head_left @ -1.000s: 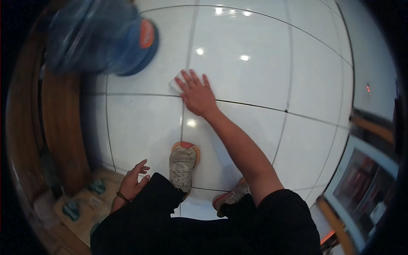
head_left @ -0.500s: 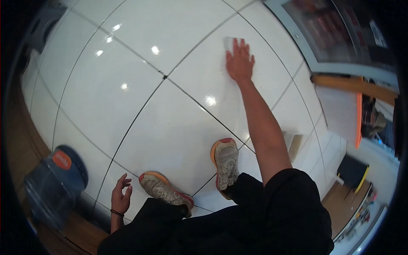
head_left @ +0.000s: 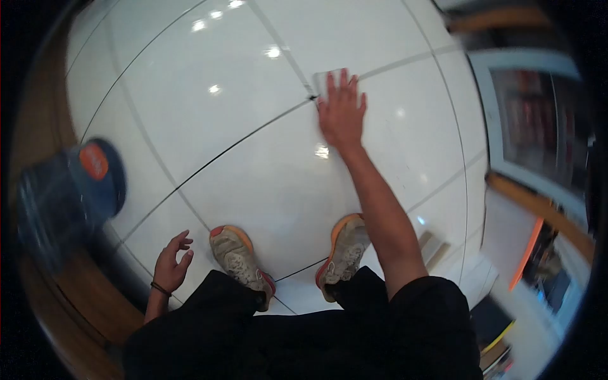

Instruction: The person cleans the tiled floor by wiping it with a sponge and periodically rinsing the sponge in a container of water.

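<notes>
My right hand [head_left: 342, 114] lies flat with fingers spread over a pale, thin, square-edged piece [head_left: 323, 80] on the white tiled floor [head_left: 266, 171]. Most of that piece is under the fingers, and I cannot tell what it is made of. The hand is beside a dark spot where the tile joints [head_left: 312, 98] cross. Lower left, my left hand [head_left: 170, 265] hangs with its fingers loosely bent and apart, holding nothing. A dark band circles its wrist. My two grey shoes [head_left: 239, 256] stand on the tiles between the hands.
A large blue water bottle [head_left: 69, 190] with an orange label lies on its side at the left, by brown wooden furniture [head_left: 95, 285]. To the right are a glass-fronted cabinet [head_left: 494, 114] and an orange-edged panel [head_left: 506, 234]. A pale block [head_left: 434, 250] is beside my right forearm.
The view has turned, shifting the bottle upward and the cabinet downward. My right hand has moved over the floor with the pale piece, closer to the tile crossing. My left hand stays empty.
</notes>
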`<action>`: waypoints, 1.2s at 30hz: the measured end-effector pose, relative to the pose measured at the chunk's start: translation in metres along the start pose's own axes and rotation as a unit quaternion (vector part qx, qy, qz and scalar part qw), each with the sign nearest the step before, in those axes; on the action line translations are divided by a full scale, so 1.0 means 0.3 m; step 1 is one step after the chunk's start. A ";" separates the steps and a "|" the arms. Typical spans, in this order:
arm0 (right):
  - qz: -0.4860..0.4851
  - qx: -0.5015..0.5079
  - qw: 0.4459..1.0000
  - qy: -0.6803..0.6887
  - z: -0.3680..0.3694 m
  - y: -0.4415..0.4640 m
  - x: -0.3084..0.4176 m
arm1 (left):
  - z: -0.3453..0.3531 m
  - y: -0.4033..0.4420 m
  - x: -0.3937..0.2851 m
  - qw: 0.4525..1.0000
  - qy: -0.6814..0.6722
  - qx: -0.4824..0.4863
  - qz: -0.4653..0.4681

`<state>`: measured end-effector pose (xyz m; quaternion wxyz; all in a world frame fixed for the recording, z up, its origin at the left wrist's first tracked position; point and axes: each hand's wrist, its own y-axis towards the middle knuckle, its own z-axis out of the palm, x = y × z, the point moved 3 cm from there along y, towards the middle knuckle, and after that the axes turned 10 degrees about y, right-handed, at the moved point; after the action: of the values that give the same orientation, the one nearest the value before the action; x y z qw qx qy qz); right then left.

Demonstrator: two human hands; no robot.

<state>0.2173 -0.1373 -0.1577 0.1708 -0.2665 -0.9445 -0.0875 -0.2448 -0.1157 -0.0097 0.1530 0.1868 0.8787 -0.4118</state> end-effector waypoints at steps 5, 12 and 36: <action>-0.231 0.151 0.955 0.107 0.194 -0.130 0.653 | 0.049 -0.148 0.075 0.992 -0.071 -0.071 -0.072; -0.550 0.369 0.738 0.128 0.407 -0.699 1.165 | 0.215 -0.305 0.148 0.969 -0.168 -0.091 -0.156; 0.170 -0.050 0.981 -0.076 -0.151 -0.133 -0.454 | -0.030 0.049 0.003 0.999 -0.024 0.014 -0.044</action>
<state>0.3175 -0.2471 -0.1690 0.0972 -0.4369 -0.8903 -0.0836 -0.2401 -0.0998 -0.0143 0.1528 0.1398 0.8765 -0.4346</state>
